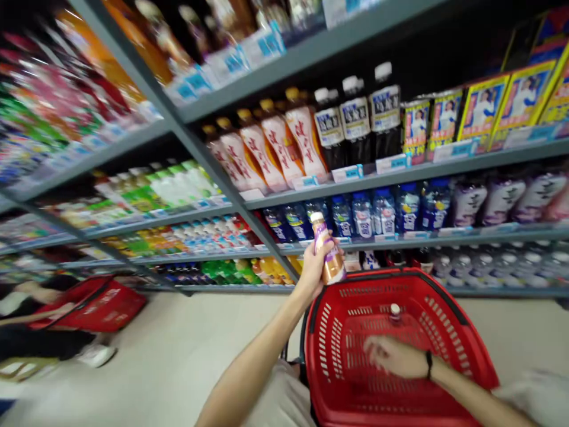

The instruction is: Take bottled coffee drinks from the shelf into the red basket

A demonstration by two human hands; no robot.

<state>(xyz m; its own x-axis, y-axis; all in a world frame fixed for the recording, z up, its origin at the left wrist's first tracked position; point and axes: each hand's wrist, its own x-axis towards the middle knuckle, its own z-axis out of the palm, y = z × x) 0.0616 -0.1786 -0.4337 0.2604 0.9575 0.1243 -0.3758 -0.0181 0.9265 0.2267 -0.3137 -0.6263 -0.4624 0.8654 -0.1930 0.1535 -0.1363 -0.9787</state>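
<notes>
My left hand (315, 267) is raised in front of the shelves, shut on a slim bottle (329, 258) with a cream cap and a gold and purple label. Below it stands a red plastic shopping basket (355, 286) with slotted walls and a black handle. A small bottle with a white cap (395, 313) lies inside the basket. My right hand (393, 356), with a black band at the wrist, hovers over the basket's inside, fingers loosely apart and holding nothing.
Grey store shelves (400, 172) packed with bottled drinks and boxed goods run along the left and ahead. At far left, a person (40, 314) crouches beside another red basket (95, 302). A pale floor (178, 362) lies between us.
</notes>
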